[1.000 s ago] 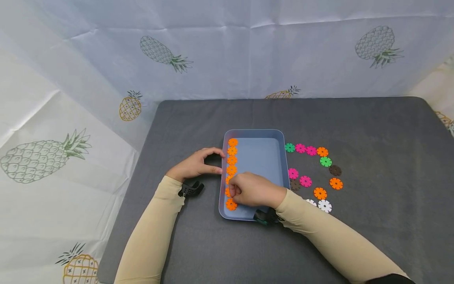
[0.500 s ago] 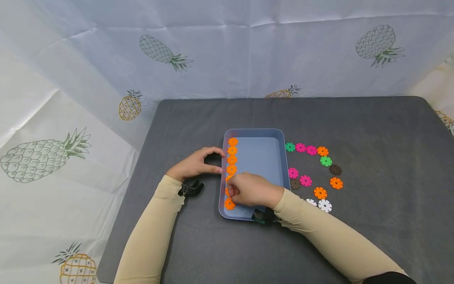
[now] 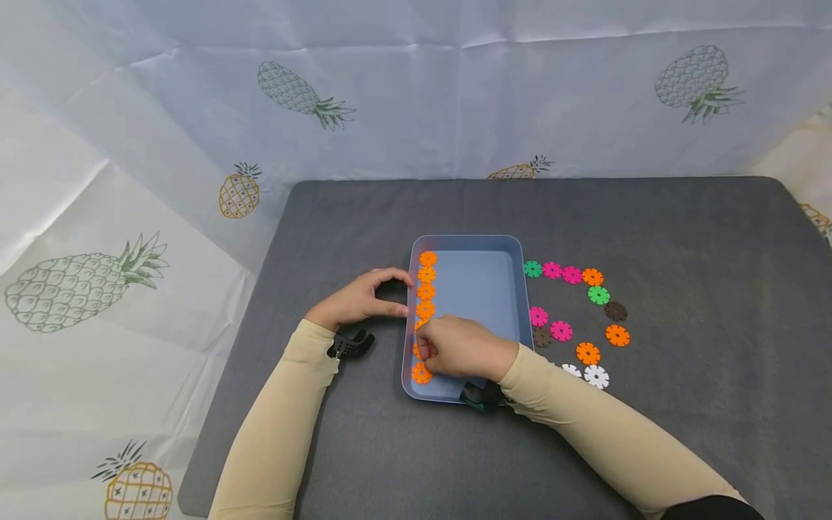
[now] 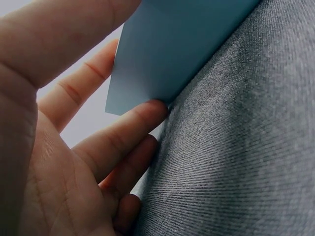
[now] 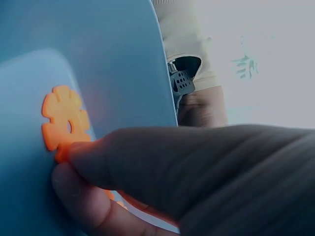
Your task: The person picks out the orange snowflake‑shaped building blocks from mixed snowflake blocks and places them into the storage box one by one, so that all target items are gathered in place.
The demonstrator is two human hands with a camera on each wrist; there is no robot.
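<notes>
A blue tray [image 3: 484, 318] lies on the grey table. Orange notched plastic discs [image 3: 425, 292] form a column along its left inner side, partly hidden by my right hand [image 3: 464, 348]. With thumb and a fingertip, that hand pinches the edge of the nearest orange disc [image 5: 64, 115], which lies flat in the tray's near left corner. My left hand [image 3: 360, 297] is at the tray's left outer side, its thumb and fingers spread. In the left wrist view, fingertips [image 4: 152, 110] touch the tray's outer wall [image 4: 162, 54].
Right of the tray, loose notched discs lie on the grey cloth: green [image 3: 599, 295], pink [image 3: 561, 331], brown [image 3: 615, 311], orange [image 3: 588, 353] and white [image 3: 596, 376]. Some lie close against the tray's right wall. A pineapple-print curtain [image 3: 403, 108] hangs behind the table.
My right hand and the nearest orange disc have shifted slightly left, toward the tray's left wall. The left hand has stayed at the tray's side.
</notes>
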